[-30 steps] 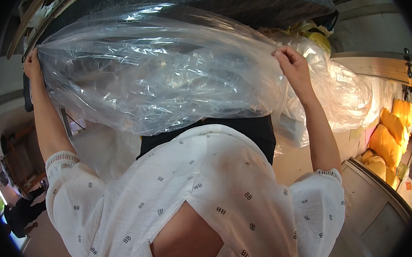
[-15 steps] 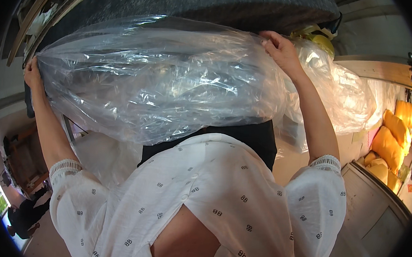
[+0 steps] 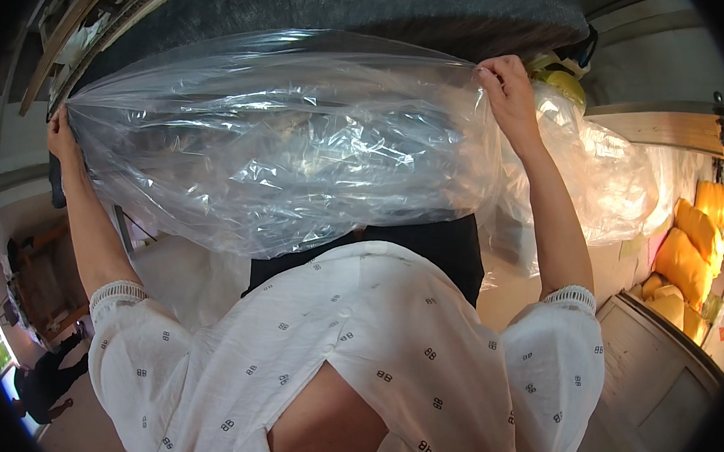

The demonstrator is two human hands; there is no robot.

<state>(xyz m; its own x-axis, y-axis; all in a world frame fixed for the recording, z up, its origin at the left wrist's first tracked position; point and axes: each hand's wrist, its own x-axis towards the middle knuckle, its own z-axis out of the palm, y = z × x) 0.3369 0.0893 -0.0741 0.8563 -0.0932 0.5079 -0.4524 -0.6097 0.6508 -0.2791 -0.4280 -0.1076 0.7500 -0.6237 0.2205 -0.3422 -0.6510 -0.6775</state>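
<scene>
I hold a large clear plastic bag (image 3: pixel 284 145) stretched wide in front of me, its crinkled film catching the light. My left hand (image 3: pixel 62 136) grips its left edge, arm raised. My right hand (image 3: pixel 506 89) pinches the top right edge, higher than the left. Behind the bag lies a big dark grey cushion (image 3: pixel 377 9), and a dark piece (image 3: pixel 428 247) shows below the film. My white patterned top fills the lower picture.
More clear plastic (image 3: pixel 617 185) bulges at the right. Several yellow cushions (image 3: pixel 692 241) sit at the far right beside a pale wooden cabinet (image 3: pixel 654 372). Wooden frame pieces (image 3: pixel 83 13) run at the upper left. A person in dark clothes (image 3: pixel 49 380) stands at the lower left.
My right hand has risen and moved right along the bag's top edge, stretching the plastic wider and flatter. My left hand has kept its grip in about the same place.
</scene>
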